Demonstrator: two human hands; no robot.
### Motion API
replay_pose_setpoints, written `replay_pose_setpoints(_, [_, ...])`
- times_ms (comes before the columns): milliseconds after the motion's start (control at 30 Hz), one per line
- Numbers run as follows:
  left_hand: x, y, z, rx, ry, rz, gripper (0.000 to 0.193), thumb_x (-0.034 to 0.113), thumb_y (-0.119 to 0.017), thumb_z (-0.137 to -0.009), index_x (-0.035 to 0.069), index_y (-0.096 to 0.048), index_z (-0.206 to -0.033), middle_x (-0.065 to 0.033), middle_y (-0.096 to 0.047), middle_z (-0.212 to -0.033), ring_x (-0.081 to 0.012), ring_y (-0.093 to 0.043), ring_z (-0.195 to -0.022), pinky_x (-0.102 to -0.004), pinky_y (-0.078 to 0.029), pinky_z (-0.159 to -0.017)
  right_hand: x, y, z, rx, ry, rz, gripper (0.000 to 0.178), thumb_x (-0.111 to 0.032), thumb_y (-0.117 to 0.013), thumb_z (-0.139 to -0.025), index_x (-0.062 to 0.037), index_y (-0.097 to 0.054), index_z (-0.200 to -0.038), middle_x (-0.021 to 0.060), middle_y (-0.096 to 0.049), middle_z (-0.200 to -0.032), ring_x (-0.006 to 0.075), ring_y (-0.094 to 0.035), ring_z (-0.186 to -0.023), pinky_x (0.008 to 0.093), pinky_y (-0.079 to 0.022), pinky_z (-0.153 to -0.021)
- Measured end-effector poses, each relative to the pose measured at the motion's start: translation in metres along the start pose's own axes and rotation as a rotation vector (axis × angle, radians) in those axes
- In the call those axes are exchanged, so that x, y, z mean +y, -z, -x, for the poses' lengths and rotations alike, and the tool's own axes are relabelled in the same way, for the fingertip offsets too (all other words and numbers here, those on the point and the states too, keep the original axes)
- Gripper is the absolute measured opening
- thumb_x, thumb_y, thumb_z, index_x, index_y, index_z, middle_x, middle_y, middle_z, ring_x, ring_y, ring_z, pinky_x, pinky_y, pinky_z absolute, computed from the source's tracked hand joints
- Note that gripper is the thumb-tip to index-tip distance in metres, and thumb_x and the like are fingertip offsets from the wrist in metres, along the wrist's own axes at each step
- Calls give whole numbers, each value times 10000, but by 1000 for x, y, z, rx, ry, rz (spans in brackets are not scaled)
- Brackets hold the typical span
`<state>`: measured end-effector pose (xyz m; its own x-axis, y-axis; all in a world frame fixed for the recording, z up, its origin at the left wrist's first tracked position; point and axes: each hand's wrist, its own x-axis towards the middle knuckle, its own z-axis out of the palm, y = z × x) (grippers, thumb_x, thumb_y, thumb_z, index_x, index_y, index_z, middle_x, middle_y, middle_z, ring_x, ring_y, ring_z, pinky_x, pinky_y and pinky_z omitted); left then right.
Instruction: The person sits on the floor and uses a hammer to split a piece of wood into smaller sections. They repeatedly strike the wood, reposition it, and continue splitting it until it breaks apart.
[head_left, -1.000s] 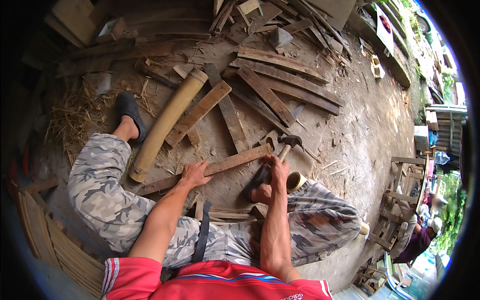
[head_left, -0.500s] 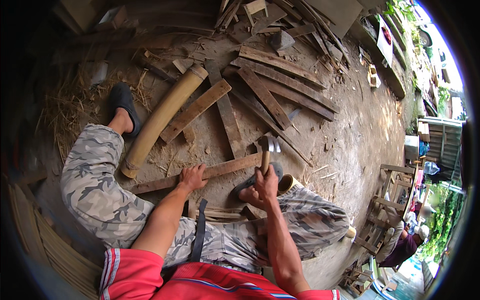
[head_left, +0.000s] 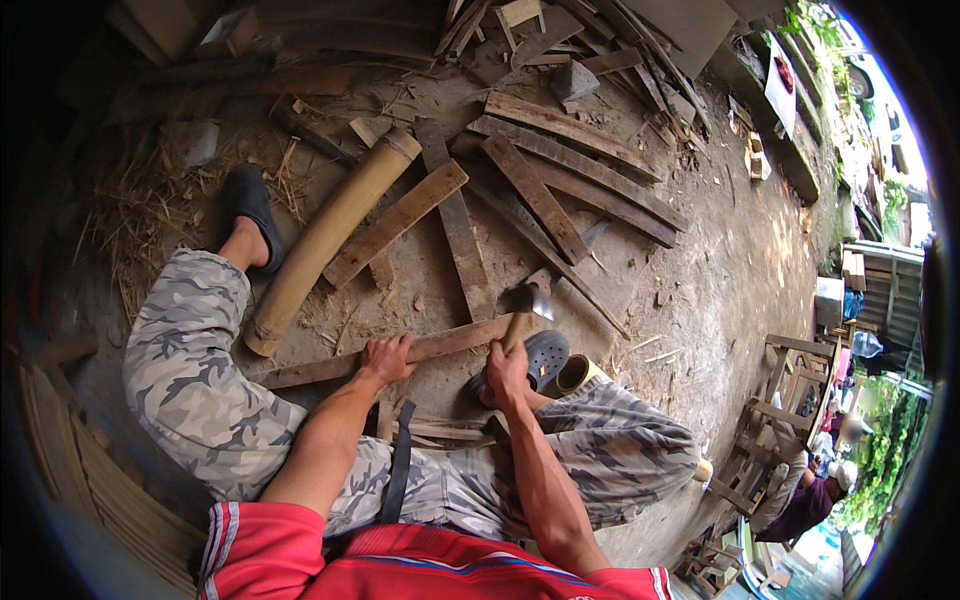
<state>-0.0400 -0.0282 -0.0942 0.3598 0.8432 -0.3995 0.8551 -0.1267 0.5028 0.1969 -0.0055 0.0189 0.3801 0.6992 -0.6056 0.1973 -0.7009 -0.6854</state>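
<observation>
A long brown wooden plank (head_left: 460, 339) lies slantwise on the dirt in front of me. My left hand (head_left: 388, 358) is closed over its middle, fingers curled across the far edge. In my right hand (head_left: 507, 370) is a claw hammer (head_left: 516, 328), gripped by its wooden handle. The metal head is at the plank's right end, tilted to the right; I cannot tell whether it touches the wood. Just right of that hand is my dark clog (head_left: 546, 358), beside the open end of a bamboo piece (head_left: 575, 371).
A thick bamboo pole (head_left: 335, 240) lies at the left, near my other clog (head_left: 250, 215). Several loose boards (head_left: 575, 145) spread across the ground beyond the plank. Scrap wood is heaped at the back. At the far right, a person (head_left: 805, 505) is near wooden benches (head_left: 775, 430).
My right hand has shifted left and the hammer has tipped over to the right, its head slightly lower. My left hand keeps its place on the plank.
</observation>
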Motion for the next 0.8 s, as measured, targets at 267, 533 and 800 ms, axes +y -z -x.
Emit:
replay_pose_setpoints(267, [-4,2,1,4,-25,-9,562,352,-781,-717,98,-518,-1144,-157,-663,-1001,-364,-663,-893,-518,-486,-755,-22,13,4,99,28,-221,231,-245,-575,-923,-25,-506,-912,79,-555,-596,167,-521,-442,338,-425,-415])
replay_pose_setpoints(533, [-1,4,1,51,-44,-20,530,332,-790,-703,93,-525,-1095,-147,-663,-978,-350,-666,-902,-520,-491,-734,0,11,-1,134,35,227,270,-261,-600,-887,2,-579,-947,189,-628,-678,327,-629,-589,405,-481,-576])
replay_pose_setpoints(800, [1,5,1,68,-71,-48,547,352,-781,-718,99,-519,-1125,-148,-657,-989,-357,-665,-874,-506,-500,-731,22,19,-19,-33,238,633,311,-271,-616,-855,4,-618,-999,268,-649,-790,428,-656,-811,480,-509,-708])
